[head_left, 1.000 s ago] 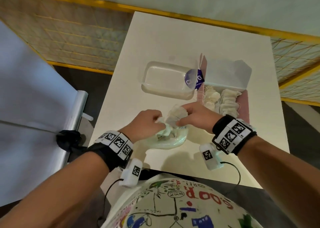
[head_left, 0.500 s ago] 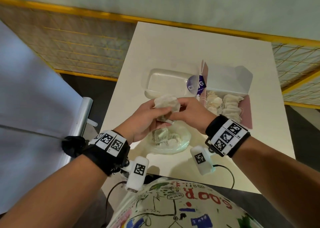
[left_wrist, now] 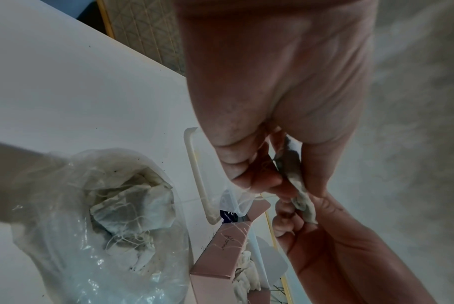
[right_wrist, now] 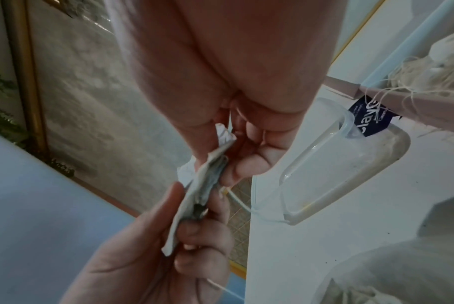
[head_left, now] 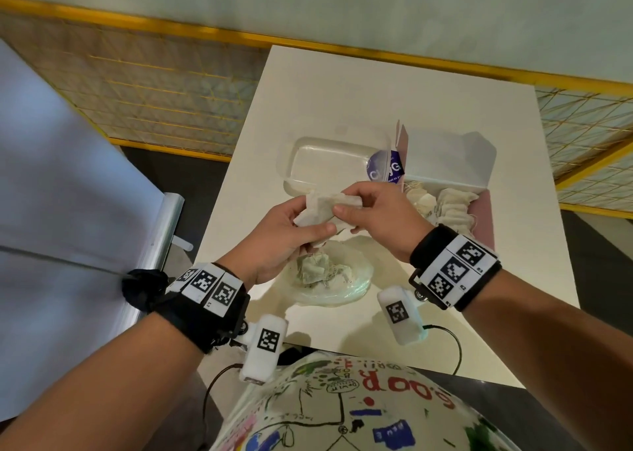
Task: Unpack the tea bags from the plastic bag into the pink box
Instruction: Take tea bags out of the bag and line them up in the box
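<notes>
Both hands hold a small bunch of pale tea bags (head_left: pixel 323 207) in the air above the table. My left hand (head_left: pixel 291 231) grips the bunch from the left and below, and my right hand (head_left: pixel 370 211) pinches it from the right. Under them lies the clear plastic bag (head_left: pixel 337 288) with several tea bags (left_wrist: pixel 132 207) inside. The pink box (head_left: pixel 484 218) stands open to the right, with several tea bags (head_left: pixel 452 207) packed in rows. In the wrist views the tea bags (right_wrist: pixel 207 176) sit edge-on between the fingers (left_wrist: pixel 257 181) of both hands.
A clear plastic container (head_left: pixel 325 166) lies on the white table (head_left: pixel 342 101) behind my hands, touching the box's purple-labelled flap (head_left: pixel 385 168). A yellow-framed mesh fence (head_left: pixel 154 91) runs along the back and left. A grey-blue surface with a metal rail (head_left: pixel 161 238) is at left.
Both hands have lifted a bunch of tea bags out of the plastic bag and raised it toward the clear container; the plastic bag stays on the table.
</notes>
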`<state>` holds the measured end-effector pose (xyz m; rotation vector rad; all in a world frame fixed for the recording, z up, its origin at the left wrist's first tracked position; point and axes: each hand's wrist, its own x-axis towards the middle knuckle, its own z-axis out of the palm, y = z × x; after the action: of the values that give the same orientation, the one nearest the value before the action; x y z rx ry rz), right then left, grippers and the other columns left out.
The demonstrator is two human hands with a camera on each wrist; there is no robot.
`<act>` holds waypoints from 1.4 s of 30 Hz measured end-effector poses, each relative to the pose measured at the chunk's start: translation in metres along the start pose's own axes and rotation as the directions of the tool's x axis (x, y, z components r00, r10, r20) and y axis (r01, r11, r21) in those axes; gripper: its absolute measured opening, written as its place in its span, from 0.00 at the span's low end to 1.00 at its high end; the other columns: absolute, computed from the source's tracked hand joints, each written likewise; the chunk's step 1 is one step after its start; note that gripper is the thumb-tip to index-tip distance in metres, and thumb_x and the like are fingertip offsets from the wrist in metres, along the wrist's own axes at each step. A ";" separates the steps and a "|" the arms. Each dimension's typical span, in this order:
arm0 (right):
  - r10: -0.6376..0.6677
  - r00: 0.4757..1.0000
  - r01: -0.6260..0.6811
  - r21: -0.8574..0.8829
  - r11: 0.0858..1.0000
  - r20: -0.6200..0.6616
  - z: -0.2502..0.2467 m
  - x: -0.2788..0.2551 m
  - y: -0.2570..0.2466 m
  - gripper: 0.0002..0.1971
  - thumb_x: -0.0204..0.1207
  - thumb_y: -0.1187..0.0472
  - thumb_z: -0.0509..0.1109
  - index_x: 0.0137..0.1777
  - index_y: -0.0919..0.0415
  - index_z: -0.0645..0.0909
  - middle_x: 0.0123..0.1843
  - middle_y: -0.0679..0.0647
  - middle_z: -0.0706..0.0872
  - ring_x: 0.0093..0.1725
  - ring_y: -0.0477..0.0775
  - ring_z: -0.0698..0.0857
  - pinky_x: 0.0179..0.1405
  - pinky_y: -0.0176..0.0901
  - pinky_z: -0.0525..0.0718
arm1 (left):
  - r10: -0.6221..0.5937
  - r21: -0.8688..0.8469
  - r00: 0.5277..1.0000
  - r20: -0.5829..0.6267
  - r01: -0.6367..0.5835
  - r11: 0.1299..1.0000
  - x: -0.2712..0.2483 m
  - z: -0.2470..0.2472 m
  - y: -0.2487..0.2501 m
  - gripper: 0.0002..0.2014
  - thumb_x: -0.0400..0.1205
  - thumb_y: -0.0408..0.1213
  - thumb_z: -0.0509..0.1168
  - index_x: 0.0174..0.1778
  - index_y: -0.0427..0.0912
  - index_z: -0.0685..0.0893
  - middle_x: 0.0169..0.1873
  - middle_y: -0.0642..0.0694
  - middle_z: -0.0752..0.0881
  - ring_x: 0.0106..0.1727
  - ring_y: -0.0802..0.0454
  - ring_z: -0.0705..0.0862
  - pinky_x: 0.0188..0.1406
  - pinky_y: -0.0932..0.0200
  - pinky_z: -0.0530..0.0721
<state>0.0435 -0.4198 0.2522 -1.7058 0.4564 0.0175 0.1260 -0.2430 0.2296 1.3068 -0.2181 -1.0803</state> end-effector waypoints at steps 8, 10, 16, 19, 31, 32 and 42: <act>-0.037 0.998 0.036 -0.015 0.999 -0.049 -0.016 -0.002 0.001 0.02 0.78 0.66 0.76 0.49 0.62 0.89 0.36 0.53 0.89 0.35 0.48 0.85 0.35 0.42 0.88 | -0.031 -0.100 0.998 -0.047 0.026 0.995 -0.006 -0.002 -0.003 0.16 0.84 0.24 0.69 0.65 0.42 0.87 0.52 0.42 0.90 0.51 0.45 0.83 0.45 0.57 0.82; -0.043 0.995 0.039 -0.044 0.998 -0.093 -0.024 -0.001 0.002 0.03 0.78 0.66 0.76 0.49 0.58 0.89 0.37 0.51 0.89 0.34 0.48 0.84 0.34 0.44 0.87 | -0.043 -0.132 0.997 -0.066 0.034 0.991 -0.007 -0.004 -0.004 0.15 0.84 0.23 0.68 0.61 0.45 0.89 0.54 0.40 0.89 0.55 0.40 0.81 0.52 0.49 0.77; -0.218 0.961 0.124 -0.435 0.892 -0.171 -0.032 -0.002 0.001 0.09 0.79 0.67 0.66 0.55 0.54 0.76 0.48 0.51 0.84 0.31 0.50 0.83 0.32 0.44 0.82 | -0.028 -0.011 0.997 -0.068 0.028 1.000 -0.010 -0.003 -0.002 0.18 0.82 0.22 0.69 0.64 0.44 0.87 0.49 0.43 0.90 0.47 0.46 0.84 0.42 0.56 0.83; -0.198 0.979 0.164 -0.393 0.905 -0.045 -0.019 -0.005 -0.008 0.08 0.78 0.72 0.66 0.48 0.60 0.84 0.31 0.36 0.83 0.26 0.38 0.78 0.31 0.34 0.80 | -0.013 0.052 0.997 -0.070 0.017 0.998 -0.009 0.002 -0.001 0.19 0.80 0.21 0.71 0.63 0.44 0.86 0.47 0.45 0.91 0.43 0.51 0.86 0.38 0.59 0.83; -0.218 0.973 0.229 -0.469 0.853 0.079 -0.001 0.001 -0.012 0.08 0.75 0.55 0.79 0.48 0.58 0.88 0.33 0.39 0.81 0.33 0.33 0.79 0.35 0.27 0.69 | 0.000 0.059 0.996 -0.093 0.006 0.998 -0.005 0.021 -0.005 0.25 0.73 0.12 0.69 0.63 0.38 0.85 0.47 0.37 0.88 0.49 0.43 0.87 0.45 0.54 0.83; -0.220 0.973 0.224 -0.468 0.855 0.064 -0.003 0.001 -0.011 0.07 0.76 0.55 0.78 0.49 0.58 0.88 0.32 0.38 0.79 0.33 0.31 0.79 0.34 0.25 0.68 | -0.001 0.027 0.994 -0.105 0.004 1.000 -0.005 0.021 -0.005 0.25 0.75 0.12 0.69 0.63 0.40 0.85 0.46 0.39 0.90 0.47 0.46 0.88 0.43 0.57 0.85; -0.176 0.984 0.172 -0.437 0.883 0.031 -0.009 0.001 -0.004 0.09 0.77 0.53 0.76 0.44 0.58 0.89 0.28 0.42 0.81 0.28 0.36 0.78 0.32 0.33 0.71 | -0.031 -0.075 0.991 -0.133 0.021 0.997 -0.004 0.020 -0.007 0.17 0.82 0.24 0.71 0.67 0.34 0.84 0.48 0.39 0.91 0.48 0.45 0.90 0.51 0.52 0.87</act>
<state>0.0435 -0.4279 0.2571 -2.1894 0.3168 -0.0202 0.1073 -0.2524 0.2315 1.3133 -0.0602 -1.0092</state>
